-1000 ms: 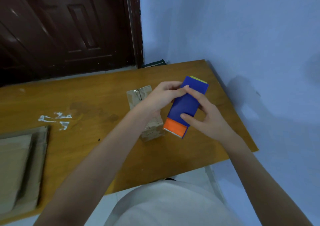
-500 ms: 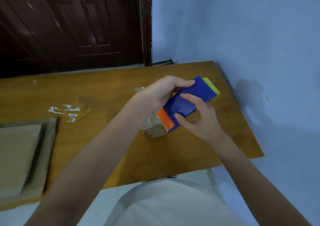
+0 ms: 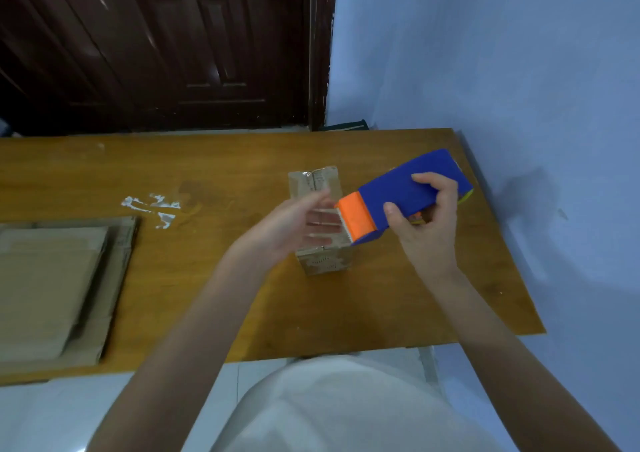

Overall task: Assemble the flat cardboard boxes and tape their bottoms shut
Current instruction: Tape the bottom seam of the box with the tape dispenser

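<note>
From the head camera, your right hand grips the blue tape dispenser, orange end toward your left hand, which is blurred with fingers spread, holding nothing. The cardboard box stands beneath both hands.

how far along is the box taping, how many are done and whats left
One small cardboard box stands assembled on the table, with shiny tape visible across its far end. The right hand grips the blue and orange tape dispenser just above it, while the left hand hovers open, blurred, over the box. A stack of flat cardboard at the left still waits to be assembled.
</note>
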{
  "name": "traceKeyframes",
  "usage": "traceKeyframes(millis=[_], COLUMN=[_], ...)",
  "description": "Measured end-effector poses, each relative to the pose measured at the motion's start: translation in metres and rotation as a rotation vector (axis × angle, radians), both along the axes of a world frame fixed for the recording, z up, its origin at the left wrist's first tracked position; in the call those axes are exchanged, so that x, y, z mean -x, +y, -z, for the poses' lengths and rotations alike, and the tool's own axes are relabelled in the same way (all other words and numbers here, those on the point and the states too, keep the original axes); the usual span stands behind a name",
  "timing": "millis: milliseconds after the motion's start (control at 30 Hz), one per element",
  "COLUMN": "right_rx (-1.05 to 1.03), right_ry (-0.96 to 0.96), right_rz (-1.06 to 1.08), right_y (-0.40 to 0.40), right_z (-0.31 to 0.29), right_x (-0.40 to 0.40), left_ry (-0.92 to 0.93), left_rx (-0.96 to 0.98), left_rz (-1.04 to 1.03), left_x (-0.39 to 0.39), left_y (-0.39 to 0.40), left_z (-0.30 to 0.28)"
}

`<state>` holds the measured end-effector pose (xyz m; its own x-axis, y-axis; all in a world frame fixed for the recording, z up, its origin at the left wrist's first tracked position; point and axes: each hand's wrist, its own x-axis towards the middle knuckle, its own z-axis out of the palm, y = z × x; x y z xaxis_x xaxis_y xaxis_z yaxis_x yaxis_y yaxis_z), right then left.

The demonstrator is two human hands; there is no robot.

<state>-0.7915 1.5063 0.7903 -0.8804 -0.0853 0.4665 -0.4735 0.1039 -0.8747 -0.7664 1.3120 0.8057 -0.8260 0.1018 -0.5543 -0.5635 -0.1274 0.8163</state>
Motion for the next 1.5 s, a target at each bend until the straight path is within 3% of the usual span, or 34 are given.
traceKeyframes(millis=[167, 267, 700, 833, 1000, 1267, 1500], right_rx=[0.107, 0.150, 0.224, 0.208, 0.170, 0.229, 0.283], right_ry=[-0.011, -0.026, -0.081, -0.084, -0.071, -0.026, -0.104], right_rz=[0.011, 0.007, 0.072, 0.108, 0.145, 0.168, 0.170], right_y=[-0.011, -0.019, -0.033, -0.034, -0.034, -0.043, -0.049], right_z=[0.002, 0.003, 0.006, 0.007, 0.006, 0.003, 0.005], right_x=[0.000, -0.003, -0.010, -0.011, -0.012, -0.016, -0.010], left_ry=[-0.091, -0.053, 0.000, 0.024, 0.149, 0.345, 0.349], left_rx=[-0.246, -0.361, -0.332, -0.221, 0.046, 0.306, 0.432], left_rz=[-0.149, -0.306, -0.479, -0.564, -0.600, -0.624, -0.616], left_x=[-0.022, -0.025, -0.021, -0.021, -0.023, -0.024, -0.028], left_y=[0.026, 0.037, 0.043, 0.052, 0.060, 0.061, 0.050], left_z=[0.017, 0.018, 0.017, 0.017, 0.026, 0.031, 0.041])
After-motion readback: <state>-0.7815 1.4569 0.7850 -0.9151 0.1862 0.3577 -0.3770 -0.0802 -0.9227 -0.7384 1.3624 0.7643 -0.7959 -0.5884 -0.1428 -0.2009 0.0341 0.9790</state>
